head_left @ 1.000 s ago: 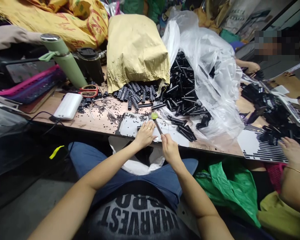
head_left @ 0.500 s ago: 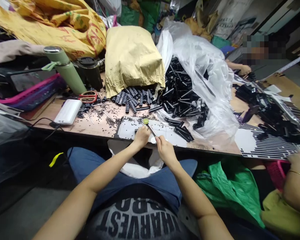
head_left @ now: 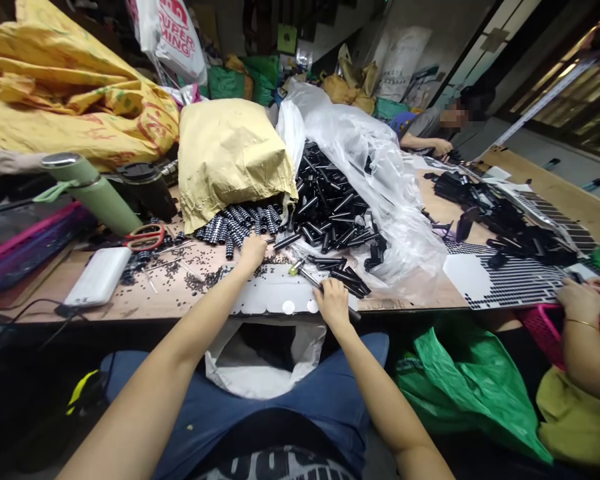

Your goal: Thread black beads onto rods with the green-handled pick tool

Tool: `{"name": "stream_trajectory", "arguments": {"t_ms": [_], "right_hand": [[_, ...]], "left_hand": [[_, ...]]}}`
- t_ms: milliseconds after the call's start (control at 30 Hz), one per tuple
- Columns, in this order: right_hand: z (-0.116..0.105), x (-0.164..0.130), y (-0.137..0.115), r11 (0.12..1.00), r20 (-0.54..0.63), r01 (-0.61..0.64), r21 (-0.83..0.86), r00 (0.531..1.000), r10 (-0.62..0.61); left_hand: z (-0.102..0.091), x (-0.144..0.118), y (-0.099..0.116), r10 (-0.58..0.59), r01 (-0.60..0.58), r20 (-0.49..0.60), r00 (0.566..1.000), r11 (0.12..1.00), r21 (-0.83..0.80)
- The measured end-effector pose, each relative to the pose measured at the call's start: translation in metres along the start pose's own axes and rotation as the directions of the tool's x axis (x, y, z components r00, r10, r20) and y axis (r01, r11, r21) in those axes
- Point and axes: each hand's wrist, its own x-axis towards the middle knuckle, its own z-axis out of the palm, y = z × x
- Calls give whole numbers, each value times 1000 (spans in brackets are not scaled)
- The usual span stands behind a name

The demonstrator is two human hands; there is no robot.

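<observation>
My left hand is closed at the edge of a pile of black tubes with pale-marked rings; whatever its fingers hold is hidden. My right hand is wrapped around the handle of a small hammer. Its yellow-green head points away to the left, low over a white board at the table's front edge. Two white round spots show near the front of that board. Smooth black tubes lie just beyond my right hand.
A yellow sack stands behind the ringed tubes. Clear plastic sheeting partly covers a heap of black tubes. Left are red-handled scissors, a white box and a green flask. A co-worker's hands are at right.
My left hand has left the board and moved forward and left to the ringed tubes. My right hand has shifted right with the hammer, now lower. The camera view has also shifted.
</observation>
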Motion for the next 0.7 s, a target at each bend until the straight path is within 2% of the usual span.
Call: {"name": "stream_trajectory", "arguments": {"t_ms": [67,100,133,167,200,267,300,333,400,467,533,567,600,633,667,700], "right_hand": [[0,-3,-2,955,-51,-18,296,998,35],[-1,-4,-4,881,-29,-48,471,997,70],[-1,-3,-7,758,38,-100,644,994,99],[-2,-3,-10,592,140,-172,788,985,99],[-2,-1,-15,400,252,-253,881,966,56],[-3,2,-28,67,408,-403,913,905,-123],[-3,4,-36,-36,442,-459,887,871,-216],[-3,5,-43,-100,458,-502,859,842,-286],[-2,8,-56,-152,473,-553,819,801,-367],[-1,10,-63,-162,479,-560,812,799,-362],[0,13,-65,-91,474,-516,852,833,-285],[0,14,-64,7,458,-469,883,860,-227],[1,14,-62,152,424,-402,903,889,-171],[2,14,-60,330,379,-321,888,916,-132],[3,13,-58,511,331,-232,828,937,-112],[5,11,-57,668,290,-147,729,951,-108]], "left_hand": [[3,-9,3,-3,0,-80,997,999,-36],[5,-20,7,13,-28,-162,987,996,-88],[7,-35,14,40,-83,-268,963,985,-153],[8,-52,21,81,-176,-384,920,960,-218],[9,-70,29,138,-293,-492,860,922,-253],[11,-103,46,219,-452,-627,747,859,-238],[11,-117,53,246,-497,-659,710,839,-222],[11,-129,59,255,-515,-677,690,831,-211],[12,-143,63,247,-516,-694,677,831,-208],[10,-146,59,241,-517,-684,689,824,-230],[6,-136,46,210,-489,-643,737,822,-291],[2,-126,36,142,-423,-612,778,838,-344],[-2,-111,24,40,-320,-571,820,859,-400],[-6,-94,12,-118,-161,-520,846,873,-461],[-10,-74,-1,-279,14,-462,842,867,-498],[-12,-55,-13,-386,161,-399,832,855,-493]]}}
